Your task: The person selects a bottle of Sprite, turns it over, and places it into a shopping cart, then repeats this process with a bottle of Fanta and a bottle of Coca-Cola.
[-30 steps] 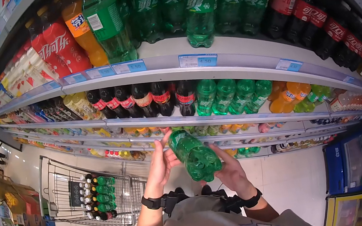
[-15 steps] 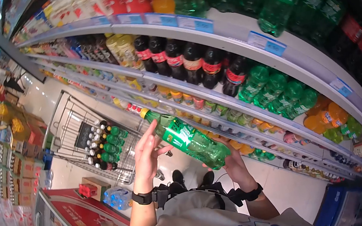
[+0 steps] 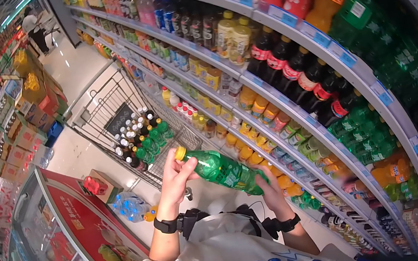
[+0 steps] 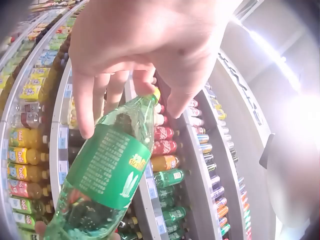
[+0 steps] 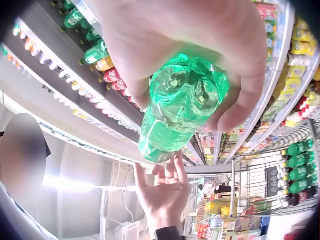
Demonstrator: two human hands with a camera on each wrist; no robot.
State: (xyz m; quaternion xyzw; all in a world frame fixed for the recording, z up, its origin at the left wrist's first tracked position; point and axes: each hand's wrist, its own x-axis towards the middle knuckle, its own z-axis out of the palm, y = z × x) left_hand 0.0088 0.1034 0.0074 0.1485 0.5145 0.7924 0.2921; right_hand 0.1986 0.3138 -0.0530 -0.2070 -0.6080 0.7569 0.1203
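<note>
A green soda bottle (image 3: 221, 170) with a yellow cap (image 3: 180, 153) is held slantwise between both hands, in front of the chest. My left hand (image 3: 175, 178) is at its neck, thumb across it just below the cap. In the left wrist view, the fingers of the left hand (image 4: 145, 45) surround the neck above the green label (image 4: 110, 162). At the other end, my right hand (image 3: 272, 189) grips the base. The right wrist view shows the right hand (image 5: 190, 35) curled over the bottle's ribbed bottom (image 5: 187, 90).
Ahead to the left stands a wire shopping cart (image 3: 95, 103) with several dark and green bottles (image 3: 152, 140) in it. Drink shelves (image 3: 308, 29) curve along the right. A red-sided freezer (image 3: 97, 223) is at left, with blue-tinted bottles (image 3: 130, 207) on the floor beside it. A person (image 3: 33, 30) stands far off.
The view has turned left, toward the cart and along the aisle. The bottle has tipped from base-forward to lying across the body, and the left hand has closed around its neck.
</note>
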